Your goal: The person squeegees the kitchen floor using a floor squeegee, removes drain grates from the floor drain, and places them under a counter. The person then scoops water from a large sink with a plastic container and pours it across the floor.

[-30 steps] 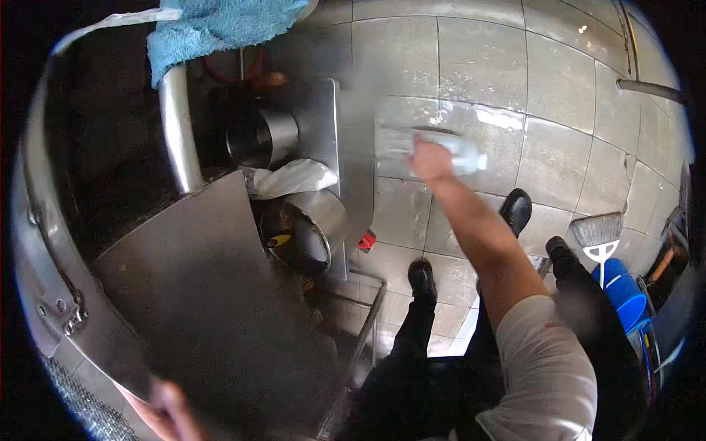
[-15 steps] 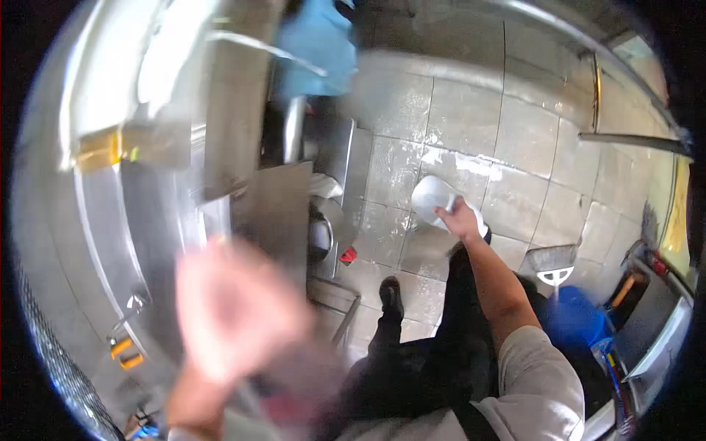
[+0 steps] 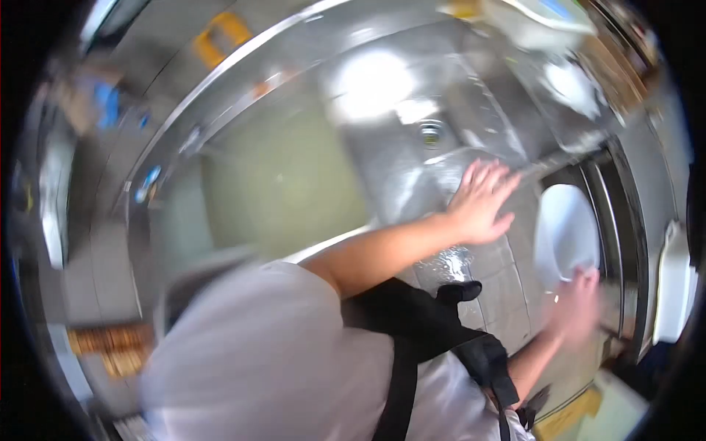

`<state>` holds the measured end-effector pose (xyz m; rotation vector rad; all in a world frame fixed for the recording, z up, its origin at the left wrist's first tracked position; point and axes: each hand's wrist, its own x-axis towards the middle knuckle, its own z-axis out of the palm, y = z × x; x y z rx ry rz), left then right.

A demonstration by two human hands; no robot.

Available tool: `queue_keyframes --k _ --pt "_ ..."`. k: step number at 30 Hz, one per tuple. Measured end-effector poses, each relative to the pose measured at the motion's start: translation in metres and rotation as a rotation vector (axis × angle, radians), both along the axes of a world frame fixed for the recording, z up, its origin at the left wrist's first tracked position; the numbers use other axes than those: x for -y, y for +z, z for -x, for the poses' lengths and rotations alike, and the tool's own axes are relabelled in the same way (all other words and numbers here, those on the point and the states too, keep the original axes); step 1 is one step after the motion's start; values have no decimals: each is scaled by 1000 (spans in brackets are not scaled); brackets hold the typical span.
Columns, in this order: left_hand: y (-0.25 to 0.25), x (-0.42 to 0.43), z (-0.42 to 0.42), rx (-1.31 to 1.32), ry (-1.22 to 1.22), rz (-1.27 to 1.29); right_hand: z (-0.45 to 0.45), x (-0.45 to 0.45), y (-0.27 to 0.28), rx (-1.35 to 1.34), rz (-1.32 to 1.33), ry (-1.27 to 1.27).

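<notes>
My right hand (image 3: 573, 309), blurred by motion, is closed on the near end of a white oblong plastic container (image 3: 565, 220). The container is long and rounded, with its inside partly facing me; it is out to the right beside dark metal shelving (image 3: 607, 198). My left hand (image 3: 482, 202) reaches across with its fingers spread and nothing in it. It hovers by the near edge of a wet steel sink (image 3: 397, 176), apart from the container. Whether the left fingertips touch the steel I cannot tell.
A round drain (image 3: 432, 134) lies in the sink. To its left is a blurred, pale yellow-green basin area (image 3: 279, 176). A white tub (image 3: 540, 26) stands at the upper right. Wet floor tiles (image 3: 507, 287) surround my shoe (image 3: 460, 292). A yellow-handled item (image 3: 220, 38) lies beyond the rim.
My view has swung left to the sink. The right hand still holds the white container, now at the view's right. My left hand has moved out over the sink edge with fingers spread.
</notes>
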<state>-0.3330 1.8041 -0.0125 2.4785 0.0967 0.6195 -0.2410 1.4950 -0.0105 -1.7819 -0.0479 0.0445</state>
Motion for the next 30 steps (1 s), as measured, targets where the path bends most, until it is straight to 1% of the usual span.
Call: queue_keyframes --k 1,2,3,4,5,7,8,10,12,14,15,16,18,19,20,21,22,24,25,27,28,29,30 --pt "10 -17 58 40 5 9 23 -34 33 8 -58 49" --pt "15 -36 116 28 73 24 42 -72 44 17 -63 104" --pt "20 -48 172 21 128 37 58 -102 61 143 -24 227" --pt "11 -69 220 8 259 14 75 -143 71 258 25 346" --pt "7 -86 269 -4 376 -5 118 -195 101 190 135 501" --pt "17 -112 350 -76 544 34 184 -296 122 526 266 839" --pt "21 -120 381 -67 590 28 217 -346 132 696 283 993" --pt "23 -134 440 -153 719 -80 275 -429 135 1034 168 1242" --pt "12 -142 490 -176 833 -110 336 -491 132 935 160 1471" --pt "4 -148 525 -192 913 -165 401 -541 138 1070 147 1622" --pt "-4 -152 537 -188 937 -166 434 -565 137 1187 154 1645" --pt "-16 -153 549 -187 909 -119 467 -585 131 1292 163 1665" --pt "-27 -149 563 -214 891 -28 523 -622 106 1522 179 1669" --pt "-25 -148 564 -257 891 2 551 -642 80 1528 168 1670" --pt "-21 -148 561 -298 887 32 577 -662 47 1698 323 1647" --pt "-21 -150 560 -249 931 -21 599 -677 20 1860 489 1609" --pt "-24 -151 562 -250 930 -24 613 -683 3 1859 487 1606" --pt "-29 -151 564 -260 970 58 633 -681 -23 1315 435 1964" --pt "-30 -154 565 -216 973 30 642 -680 -29 1306 442 1960" --pt "-23 -155 564 -229 953 41 661 -679 -39 561 434 1967" --pt "-22 -157 564 -234 937 48 664 -685 -47 532 439 1941" --pt "-24 -160 565 -248 892 53 662 -694 -57 272 366 1858" --pt "-27 -161 564 -274 924 72 657 -700 -70 21 292 1742"
